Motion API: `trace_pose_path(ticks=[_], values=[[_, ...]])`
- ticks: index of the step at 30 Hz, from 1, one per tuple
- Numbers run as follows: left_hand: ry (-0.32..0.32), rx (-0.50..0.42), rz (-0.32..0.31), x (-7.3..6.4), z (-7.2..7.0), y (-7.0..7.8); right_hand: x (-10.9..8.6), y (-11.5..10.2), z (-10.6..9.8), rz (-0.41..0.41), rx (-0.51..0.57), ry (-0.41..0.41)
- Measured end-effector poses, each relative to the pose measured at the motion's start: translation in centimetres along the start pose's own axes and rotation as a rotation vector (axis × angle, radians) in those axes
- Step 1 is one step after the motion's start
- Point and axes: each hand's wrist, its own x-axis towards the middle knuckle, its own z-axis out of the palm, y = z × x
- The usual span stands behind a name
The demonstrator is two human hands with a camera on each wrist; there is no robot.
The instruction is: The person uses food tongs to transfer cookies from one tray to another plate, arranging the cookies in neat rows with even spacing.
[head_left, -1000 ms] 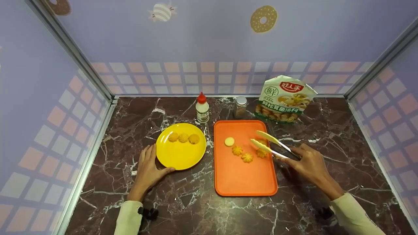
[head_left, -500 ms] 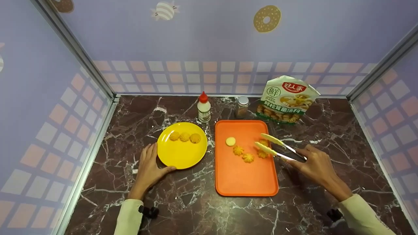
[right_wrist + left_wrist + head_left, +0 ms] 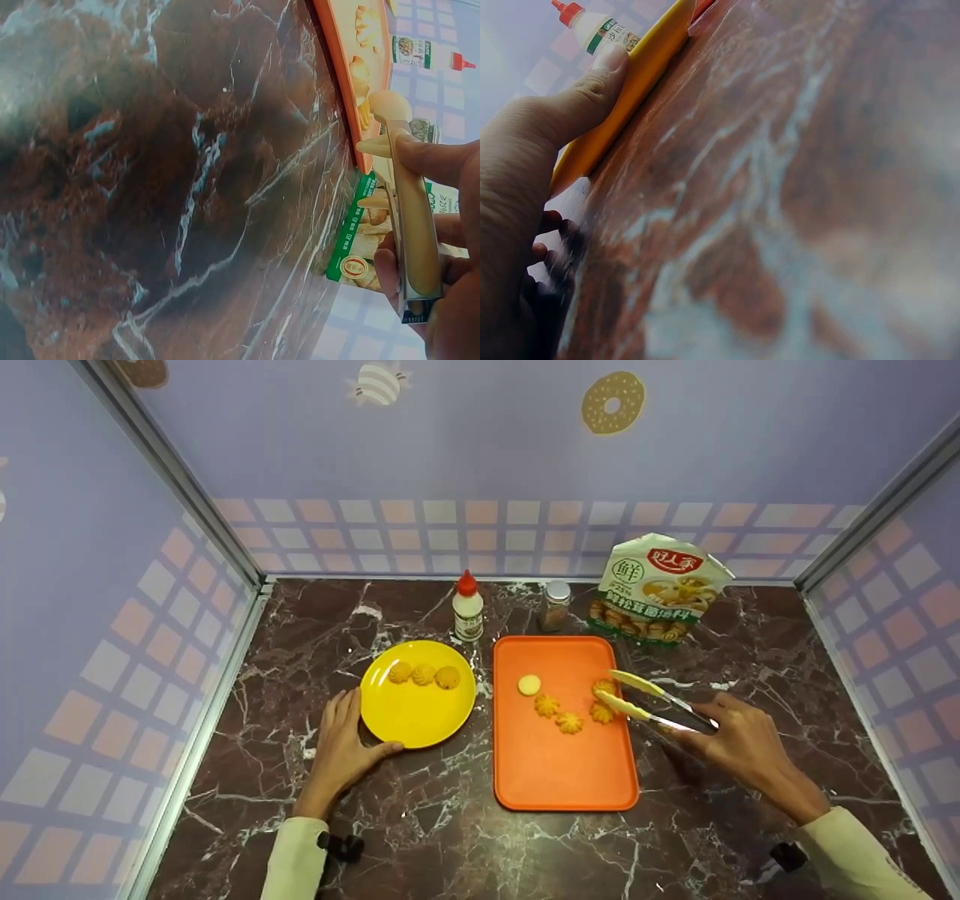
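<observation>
Yellow plate (image 3: 418, 718) touches the spread left grip (image 3: 346, 748) (the right grip (image 3: 742, 741) pinches tongs (image 3: 637, 683)).

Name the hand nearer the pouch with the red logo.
Right. The right hand, gripping the tongs, is in front of the pouch and slightly right; the left hand touches the yellow plate, farther off to the pouch's left.

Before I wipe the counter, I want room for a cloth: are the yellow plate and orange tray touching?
Apart: the head view shows a strip of dark marbled counter between the yellow plate and the orange tray.
</observation>
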Motion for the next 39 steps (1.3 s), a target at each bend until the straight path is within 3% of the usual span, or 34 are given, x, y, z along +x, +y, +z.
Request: trace_pose_path(ticks=[11, 28, 34, 39], values=[[0.026, 0.007, 0.017, 0.1, -0.1, -0.1, 1.0, 0.2, -0.4, -0.015, -0.027, -0.043], [0.013, -0.002, 0.006, 0.2, 0.1, -0.1, 2.7, 0.0, 0.0, -0.012, -0.039, -0.109], [0.025, 0.007, 0.017, 0.1, 0.1, 0.0, 3.6, 0.4, -0.5, -0.06, -0.051, -0.161], [0.005, 0.006, -0.009, -0.1, 0.0, 0.1, 4.4, 0.6, -1.0, -0.057, -0.038, -0.223]])
